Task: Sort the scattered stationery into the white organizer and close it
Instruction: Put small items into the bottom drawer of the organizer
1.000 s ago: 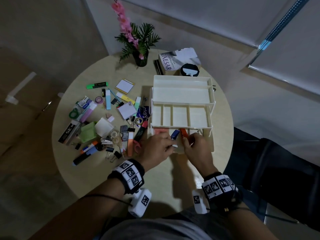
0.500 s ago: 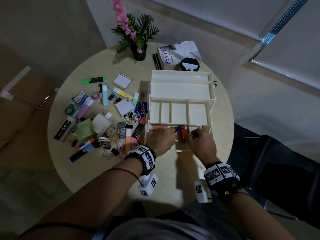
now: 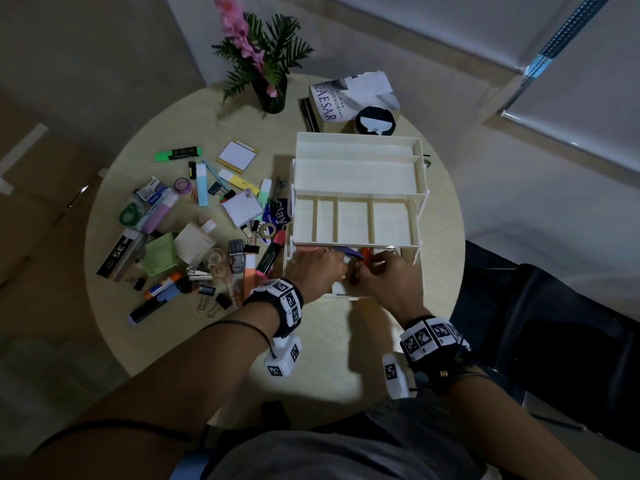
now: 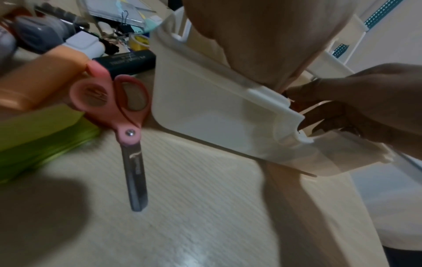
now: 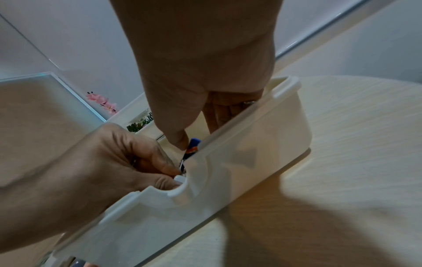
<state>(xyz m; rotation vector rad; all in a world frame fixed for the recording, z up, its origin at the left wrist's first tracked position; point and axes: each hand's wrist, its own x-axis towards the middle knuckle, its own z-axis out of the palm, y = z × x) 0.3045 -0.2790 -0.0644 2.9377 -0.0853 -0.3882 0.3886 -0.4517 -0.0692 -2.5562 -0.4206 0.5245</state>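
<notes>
On the round pale table (image 3: 145,341), right of centre: white organizer (image 3: 356,174), standing open in stepped tiers, the divided middle tray showing bare compartments. Both hands are reaching into its lowest, nearest tray.

Left hand (image 3: 317,271): fingers curling down inside the tray near the front wall; in the right wrist view its fingertips (image 5: 169,169) are bending toward a slim item by the notch in the wall. Whether they are actually pinching it I cannot tell.

Right hand (image 3: 388,275): fingers pointing down into the same tray, thumb beside a blue-and-orange pen (image 5: 191,148) that is standing tilted against the front wall. Grip on it cannot be told; the fingers are partly hidden behind the wall.

Pink-handled scissors (image 4: 128,115): lying flat on the table, blades closed, handles just beside the organizer's left wall.

Scattered stationery, left half of the table: green highlighter (image 3: 178,154), square sticky-note pad (image 3: 237,155), lilac highlighter (image 3: 159,214), black binder clips (image 3: 214,301), tape rolls (image 3: 214,258).

Far edge: potted plant with pink flowers (image 3: 266,64) and a book titled CAESAR (image 3: 343,98), lying behind the organizer.
</notes>
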